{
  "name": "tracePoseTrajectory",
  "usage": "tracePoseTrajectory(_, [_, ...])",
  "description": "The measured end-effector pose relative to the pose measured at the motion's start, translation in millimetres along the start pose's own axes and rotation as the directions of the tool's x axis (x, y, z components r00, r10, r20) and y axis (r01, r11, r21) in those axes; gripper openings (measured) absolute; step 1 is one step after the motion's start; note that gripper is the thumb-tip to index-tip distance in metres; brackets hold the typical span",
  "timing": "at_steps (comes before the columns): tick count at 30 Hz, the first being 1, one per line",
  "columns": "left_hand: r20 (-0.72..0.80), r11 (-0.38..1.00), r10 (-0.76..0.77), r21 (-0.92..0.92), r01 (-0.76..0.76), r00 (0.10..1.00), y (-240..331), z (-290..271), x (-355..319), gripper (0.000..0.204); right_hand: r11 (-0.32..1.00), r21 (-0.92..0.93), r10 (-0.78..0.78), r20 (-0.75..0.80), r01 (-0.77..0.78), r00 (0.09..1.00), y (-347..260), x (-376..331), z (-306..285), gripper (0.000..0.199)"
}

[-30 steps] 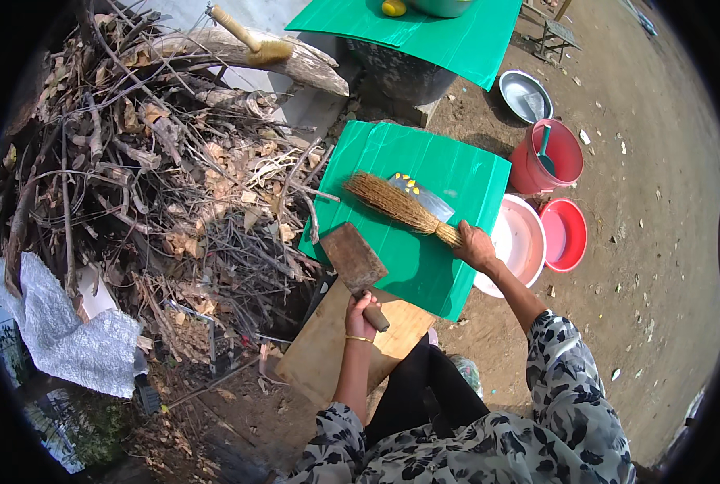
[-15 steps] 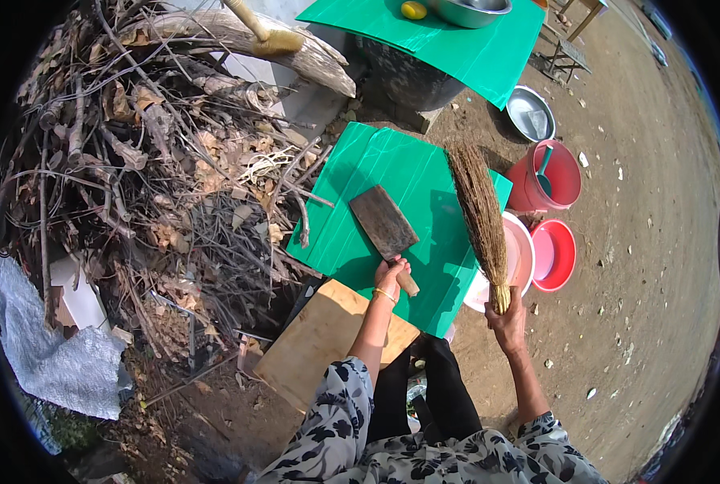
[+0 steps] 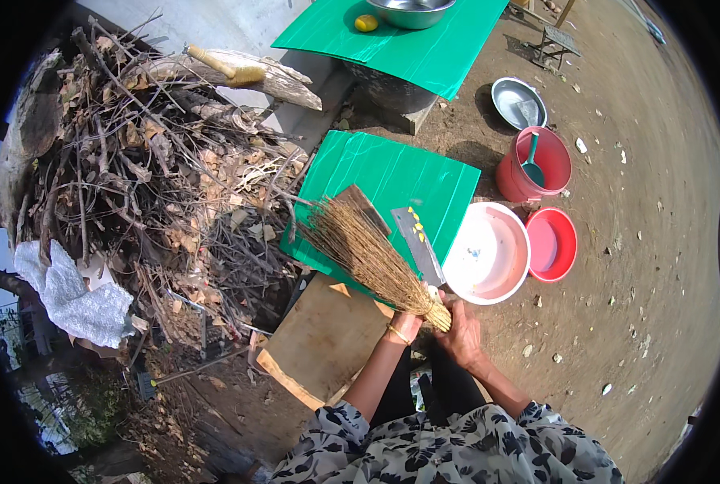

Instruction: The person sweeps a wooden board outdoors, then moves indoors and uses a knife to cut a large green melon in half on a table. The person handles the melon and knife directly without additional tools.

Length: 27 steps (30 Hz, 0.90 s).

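Head view, and we are looking straight down at the broom (image 3: 372, 258), a bundle of dry straw fanning out toward ten o'clock over the near edge of the green corrugated sheet (image 3: 392, 173). Its bound end is sitting at about five o'clock from the bristles, and our right hand (image 3: 459, 331) is wrapping around that end, fingers curled tight on it. Just beside it, our left hand (image 3: 408, 323), with a gold bangle at the wrist, is closing on the handle of the cleaver (image 3: 416, 246); the flat blade is pointing up toward twelve o'clock with small yellow bits sticking to it, and the broom's straw is lying just left of the blade. We cannot tell whether straw and blade are touching.

Under the hands, at seven o'clock, a wooden board (image 3: 320, 339) is lying on the dirt. At three o'clock from the cleaver a white basin (image 3: 489, 254) is sitting next to a smaller red bowl (image 3: 552, 244). Up at one o'clock a red bucket (image 3: 533, 165) is holding a teal scoop, with a metal pan (image 3: 517, 101) beyond it. At twelve o'clock a second green sheet (image 3: 408, 40) is carrying a steel bowl and a yellow fruit (image 3: 366, 22). A big pile of dry branches (image 3: 158, 177) is filling the nine o'clock side.
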<state>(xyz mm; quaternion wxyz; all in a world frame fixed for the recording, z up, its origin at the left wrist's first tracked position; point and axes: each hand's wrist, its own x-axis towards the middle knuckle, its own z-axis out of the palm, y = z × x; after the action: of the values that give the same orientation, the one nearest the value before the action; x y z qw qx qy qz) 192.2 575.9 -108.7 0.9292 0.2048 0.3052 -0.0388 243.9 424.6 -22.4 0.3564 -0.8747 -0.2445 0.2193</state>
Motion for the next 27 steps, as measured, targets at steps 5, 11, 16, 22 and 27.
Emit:
tracePoseTrajectory(5, [-0.119,0.979,0.136,0.166,-0.115,0.984,-58,44,-24,0.027,1.0,0.005,0.005,-0.149,-0.004,0.989,12,-47,-18,0.054])
tracePoseTrajectory(11, [-0.178,0.966,-0.049,0.242,0.092,0.983,-114,79,-9,0.017,0.989,0.132,0.092,-0.143,-0.073,0.985,63,-111,-87,0.054])
tracePoseTrajectory(16, [0.007,0.844,-0.237,0.497,0.202,0.971,-131,125,-7,0.005,0.963,0.025,0.268,-0.093,-0.267,0.959,128,-183,-140,0.054])
tracePoseTrajectory(22, [0.083,0.556,-0.603,0.757,0.344,0.793,-189,182,-12,0.012,0.912,-0.012,0.385,-0.327,-0.411,0.863,249,-302,-131,0.047])
tracePoseTrajectory(27, [0.021,0.291,-0.818,0.877,0.382,0.575,-260,201,-22,0.013,0.231,0.522,0.903,-0.43,-0.821,-0.019,304,-431,-95,0.041])
